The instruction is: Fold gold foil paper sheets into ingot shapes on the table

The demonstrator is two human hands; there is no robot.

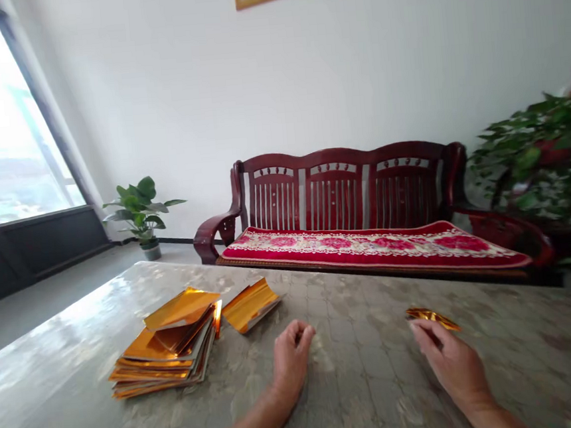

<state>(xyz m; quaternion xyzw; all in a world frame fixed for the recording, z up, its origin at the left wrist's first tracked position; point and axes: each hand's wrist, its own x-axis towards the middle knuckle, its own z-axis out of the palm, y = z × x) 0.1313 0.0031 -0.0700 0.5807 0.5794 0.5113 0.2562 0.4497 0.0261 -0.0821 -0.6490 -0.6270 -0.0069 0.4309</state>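
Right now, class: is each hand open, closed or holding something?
Left hand: closed, nothing visible in it.
Right hand: fingers curled at the folded gold sheet; grip unclear.

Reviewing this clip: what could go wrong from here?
1. The stack of gold sheets is uneven, its upper sheets skewed, so a bump might slide some off.
2. The small gold piece is right at the fingertips of the right hand; whether they grip it is unclear, but a careless press could crease it.
3. The loose gold sheets beside the stack could be nudged by the left hand.
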